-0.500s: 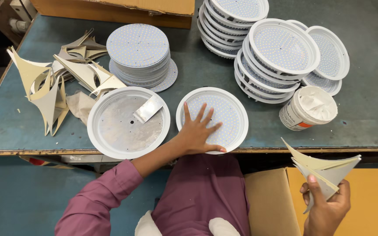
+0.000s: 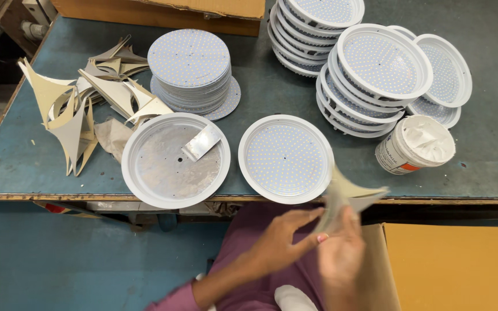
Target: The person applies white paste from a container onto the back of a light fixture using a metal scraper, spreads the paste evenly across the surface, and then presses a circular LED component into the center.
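Both my hands meet below the table's front edge, over my lap. My right hand (image 2: pixel 341 253) grips a beige cardboard piece (image 2: pixel 350 196) that sticks up, blurred, past the table edge. My left hand (image 2: pixel 280 239) touches the same piece from the left with its fingertips. Just above them lies a white round lamp housing with a dotted LED disc (image 2: pixel 286 158) inside. To its left sits an empty white housing (image 2: pixel 175 161) with a bare metal base and a small shiny metal scraper (image 2: pixel 201 143) lying in it.
A stack of LED discs (image 2: pixel 190 69) stands at the back, stacks of filled white housings (image 2: pixel 376 69) at the back right. A white paste tub (image 2: pixel 416 144) lies by them. Cardboard scraps (image 2: pixel 70 115) pile up at left. A brown cardboard box (image 2: pixel 451 265) stands below right.
My left hand has left the LED disc in the housing and come down to the cardboard piece. My right hand has moved left and up with the cardboard.
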